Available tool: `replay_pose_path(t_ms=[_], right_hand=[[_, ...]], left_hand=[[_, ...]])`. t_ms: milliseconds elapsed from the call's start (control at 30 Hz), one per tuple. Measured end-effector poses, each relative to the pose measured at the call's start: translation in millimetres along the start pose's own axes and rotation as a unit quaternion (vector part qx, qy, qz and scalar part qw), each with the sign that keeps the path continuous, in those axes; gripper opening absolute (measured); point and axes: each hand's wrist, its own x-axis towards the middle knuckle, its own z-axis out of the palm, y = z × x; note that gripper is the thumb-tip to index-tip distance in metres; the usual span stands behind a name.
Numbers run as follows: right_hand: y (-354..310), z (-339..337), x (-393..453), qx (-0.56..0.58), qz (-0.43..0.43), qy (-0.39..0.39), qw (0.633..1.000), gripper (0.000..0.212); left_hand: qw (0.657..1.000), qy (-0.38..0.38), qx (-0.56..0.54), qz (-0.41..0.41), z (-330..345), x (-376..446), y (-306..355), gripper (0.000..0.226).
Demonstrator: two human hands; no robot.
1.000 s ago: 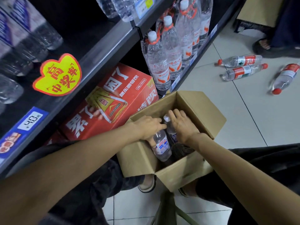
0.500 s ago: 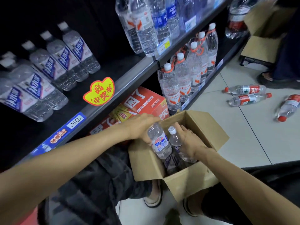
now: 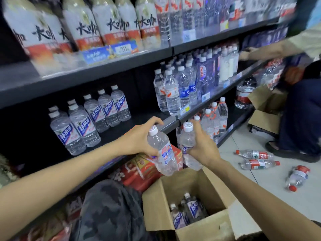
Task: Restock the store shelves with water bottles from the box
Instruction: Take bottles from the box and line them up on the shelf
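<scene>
Right in the middle of the frame we've got a bottle in each hand, lifted up over the box (image 3: 189, 228) and level with the shelf (image 3: 132, 124) we're aiming for. Our left hand (image 3: 139, 141) is clamped round the neck and shoulder of the left bottle (image 3: 163, 152), which is tilted with its cap pointing up-left. Our right hand (image 3: 203, 145) is wrapped round the body of the right bottle (image 3: 186, 141), which stands closer to upright. The two bottles sit just beside each other, maybe touching low down, hard to say.

Target looks like the gap on the middle shelf, just right of the row of matching bottles (image 3: 90, 117) with blue labels at centre-left. A few more of the same are down in the box at the bottom of the frame.

To do this bit well, we'd say: straighten the left one before it goes in, since it's leaning a lot. Set them base-first on the shelf, one at a time so they don't knock each other, then slide them back against the existing row with labels facing out. That front lip of the shelf is right there, so lift clear of it. The loose bottles on the floor (image 3: 255, 159) at right aren't ours to worry about yet.
</scene>
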Motion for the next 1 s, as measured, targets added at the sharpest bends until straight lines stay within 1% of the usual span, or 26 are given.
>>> replay_pose_path(t_ms=[67,167,267,367,467,600,700,800,1000], right_hand=[[-13.3,-12.8,13.4,0.009,-0.018,0.026,0.999,0.082],[-41.1,-31.1,32.5,0.002,-0.061,0.059,0.996,0.074],[-69.0,-44.4,49.6,0.015,-0.094,0.083,0.992,0.069],[-93.6,-49.7,66.3,0.029,-0.135,0.098,0.986,0.071],[-115.1,-45.3,82.7,0.027,-0.173,0.109,0.978,0.074],[-134.7,-26.9,99.4,0.044,-0.195,0.099,0.975,0.077],[-140.3,-4.2,104.7,0.023,-0.203,0.094,0.974,0.075],[-141.1,21.1,110.2,0.018,-0.198,0.097,0.975,0.075],[-143.5,59.2,132.7,0.021,-0.202,0.043,0.978,0.075]], left_hand=[[0.999,0.026,-0.034,0.005,-10.9,-2.1,0.4,0.075],[0.991,0.105,-0.077,0.014,-32.1,-7.1,0.0,0.069],[0.977,0.180,-0.110,0.037,-50.8,-8.7,-4.0,0.062],[0.961,0.240,-0.127,0.050,-65.2,-8.9,-11.0,0.063],[0.949,0.282,-0.122,0.069,-73.0,-11.6,-20.2,0.064],[0.944,0.307,-0.097,0.073,-76.2,-16.5,-35.8,0.061],[0.946,0.309,-0.083,0.058,-71.1,-18.5,-53.1,0.060],[0.946,0.315,-0.067,0.036,-65.0,-18.1,-72.7,0.061],[0.947,0.311,-0.077,-0.030,-64.4,-9.0,-112.3,0.067]])
